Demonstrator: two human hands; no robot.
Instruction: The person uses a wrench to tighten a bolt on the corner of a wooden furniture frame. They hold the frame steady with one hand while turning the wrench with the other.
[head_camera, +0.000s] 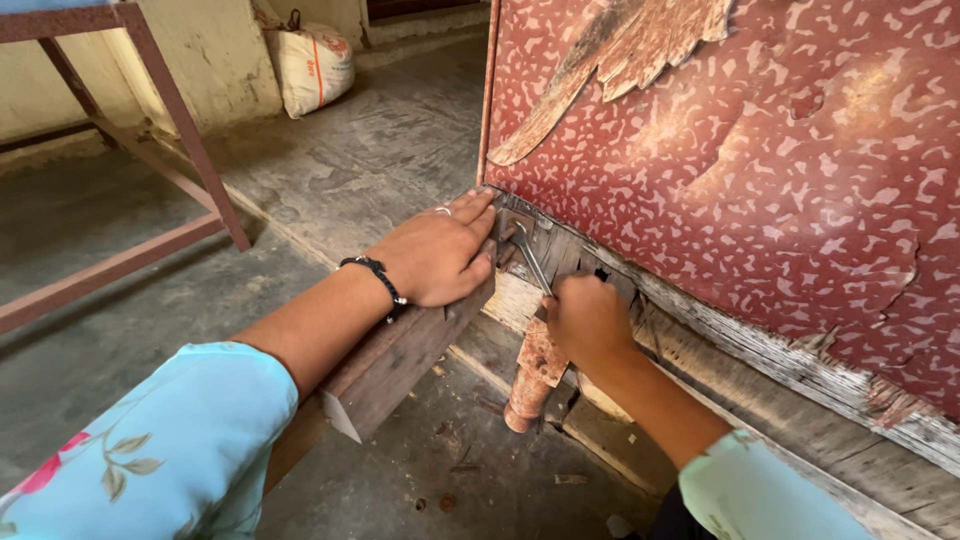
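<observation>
So the left hand is lying flat, fingers spread, pressing down on the end of a thick wooden beam that runs from the middle of the view down toward 7 o'clock. The right hand, just over at 3 o'clock from it, is closed tight around a small metal spanner, whose head sits on what looks like a bolt up at 12 o'clock from the fist, right at the bottom corner of a big red speckled panel. Can't really see the bolt itself, it's tucked under the tool. That spanner looks light, stiff and a bit slick, so I'd guess gripping low on the handle, the way it's held now, gives the most leverage. The beam looks heavy and rough, and it's best held flat from the top. A rusty metal leg hangs below the right hand at 6 o'clock. The panel's laminate is peeling and chipped, probably brittle. There's a white sack off at 11 o'clock.
</observation>
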